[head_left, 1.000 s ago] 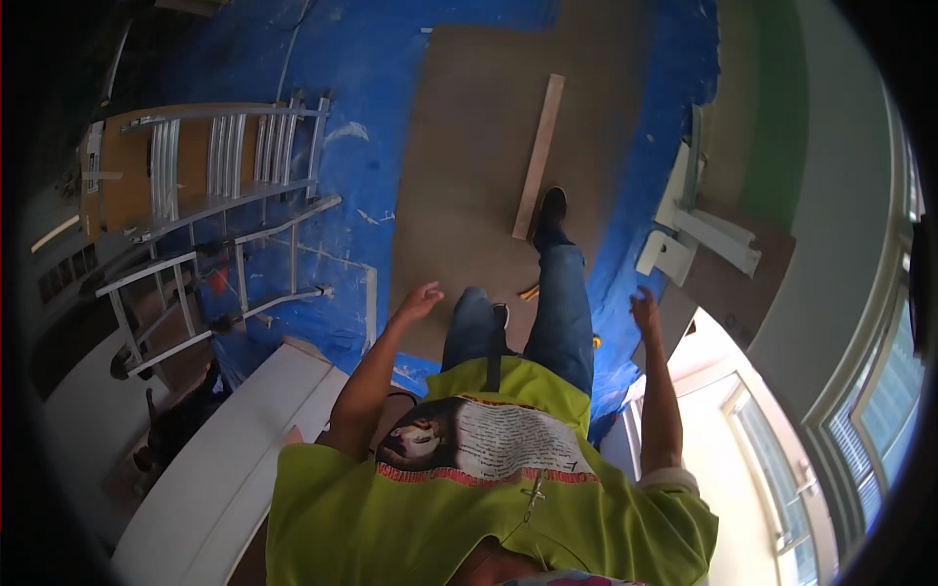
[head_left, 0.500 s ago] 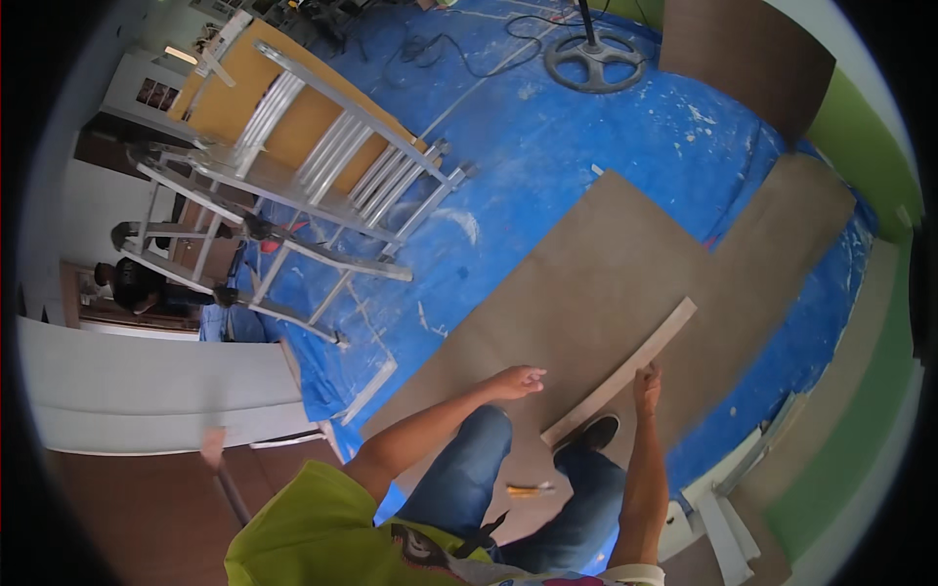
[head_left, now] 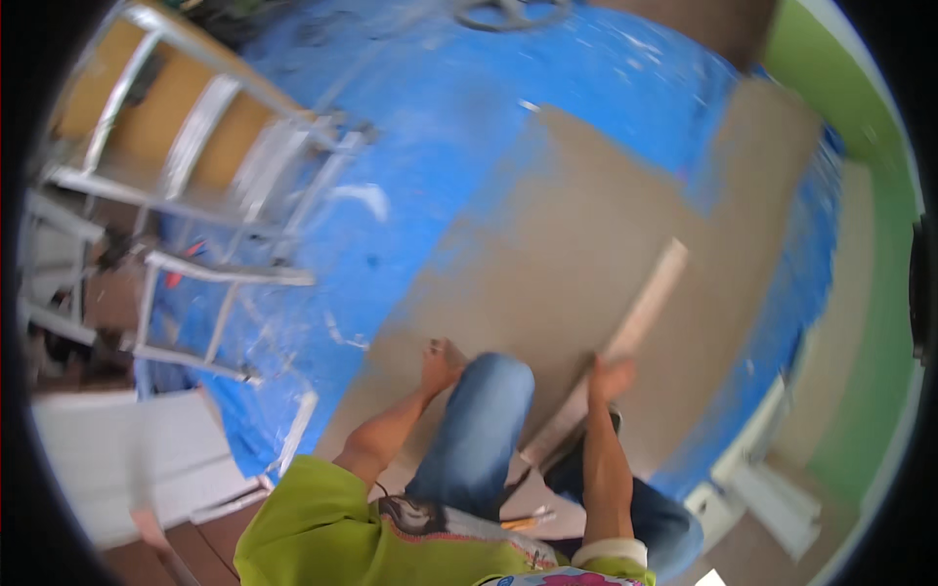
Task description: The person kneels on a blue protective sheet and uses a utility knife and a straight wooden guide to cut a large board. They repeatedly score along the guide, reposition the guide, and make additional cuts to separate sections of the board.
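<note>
A narrow, pale wooden strip (head_left: 647, 305) slants across the large brown sheet (head_left: 528, 283) on the floor. My right hand (head_left: 611, 377) is closed round the strip below its middle; its lower end comes down between my legs. Beside my raised left knee, my left hand (head_left: 443, 365) is over the sheet's left part. Its fingers are smeared by motion, and I make out nothing in them. A small yellow-handled tool (head_left: 528, 522), blurred, lies between my legs near my shirt.
Blue plastic sheeting (head_left: 391, 244) covers the floor around the brown sheet. An aluminium folding ladder (head_left: 225, 269) stands at the left beside a yellowish board (head_left: 195, 107). White trim pieces (head_left: 777, 508) lie near the green wall (head_left: 879, 322) on the right.
My view has shifted and blurred. My left hand has drawn back leftward to the outer side of my left knee. My right hand still grips the strip, and my right knee has swung outward.
</note>
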`<state>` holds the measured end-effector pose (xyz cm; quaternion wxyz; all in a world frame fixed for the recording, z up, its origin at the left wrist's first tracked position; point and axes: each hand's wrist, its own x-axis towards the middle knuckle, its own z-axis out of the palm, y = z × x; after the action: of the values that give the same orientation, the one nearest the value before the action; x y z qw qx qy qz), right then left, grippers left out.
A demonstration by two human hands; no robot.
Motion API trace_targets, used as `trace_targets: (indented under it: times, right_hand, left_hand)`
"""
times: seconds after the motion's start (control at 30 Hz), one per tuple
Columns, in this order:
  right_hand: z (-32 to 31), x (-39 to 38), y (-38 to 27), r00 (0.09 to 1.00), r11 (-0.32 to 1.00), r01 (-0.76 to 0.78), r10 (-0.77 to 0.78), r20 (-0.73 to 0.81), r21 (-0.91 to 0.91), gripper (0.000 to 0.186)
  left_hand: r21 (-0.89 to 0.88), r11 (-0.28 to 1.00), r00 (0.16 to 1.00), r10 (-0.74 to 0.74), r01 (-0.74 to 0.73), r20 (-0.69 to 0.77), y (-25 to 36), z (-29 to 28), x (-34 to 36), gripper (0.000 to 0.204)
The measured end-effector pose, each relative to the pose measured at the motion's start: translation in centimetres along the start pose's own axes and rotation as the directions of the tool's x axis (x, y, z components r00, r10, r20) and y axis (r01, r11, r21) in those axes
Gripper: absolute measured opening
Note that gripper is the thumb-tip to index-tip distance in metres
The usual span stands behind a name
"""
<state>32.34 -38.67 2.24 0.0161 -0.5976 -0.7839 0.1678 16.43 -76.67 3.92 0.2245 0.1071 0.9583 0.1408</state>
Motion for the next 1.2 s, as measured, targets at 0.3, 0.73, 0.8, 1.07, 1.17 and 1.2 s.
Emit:
trace_targets:
  times: [0.3, 0.73, 0.8, 1.07, 1.17, 1.2]
  right_hand:
    - [-14.5, 17.7, 2.4, 0.908, 0.974, 0.178, -0.109, -0.404, 0.138, 0.089]
    - [-25.2, 16.9, 19.9, 0.995, 0.975, 0.002, -0.025, -0.101, -0.222, 0.082]
    - [-21.5, 14.4, 22.1, 0.994, 0.979, -0.045, 0.024, -0.109, -0.197, 0.08]
    - [-18.7, 3.4, 30.8, 0.984, 0.989, -0.141, 0.134, -0.113, -0.051, 0.066]
    - [-20.2, -7.0, 32.5, 0.927, 0.922, -0.332, 0.358, -0.109, 0.199, 0.058]
    - [-19.9, -11.7, 33.3, 0.89, 0.884, -0.434, 0.45, -0.069, 0.173, 0.054]
  left_hand:
    - [0.005, 1.0, 0.982, 0.013, -0.014, 0.186, -0.7, 0.6, -3.4, 0.122]
    - [0.13, 0.991, 0.954, -0.055, 0.017, 0.294, -2.6, 0.1, -0.6, 0.119]
    - [0.15, 0.984, 0.946, 0.045, -0.098, 0.321, -6.5, 0.5, 2.2, 0.102]
    - [0.138, 0.814, 0.692, 0.375, -0.564, 0.616, 15.8, -5.9, 19.7, 0.043]
    - [0.063, 0.727, 0.616, 0.528, -0.684, 0.585, 32.1, -3.5, 27.7, 0.057]
    - [0.018, 0.678, 0.573, 0.607, -0.735, 0.55, 37.8, -1.9, 28.5, 0.059]
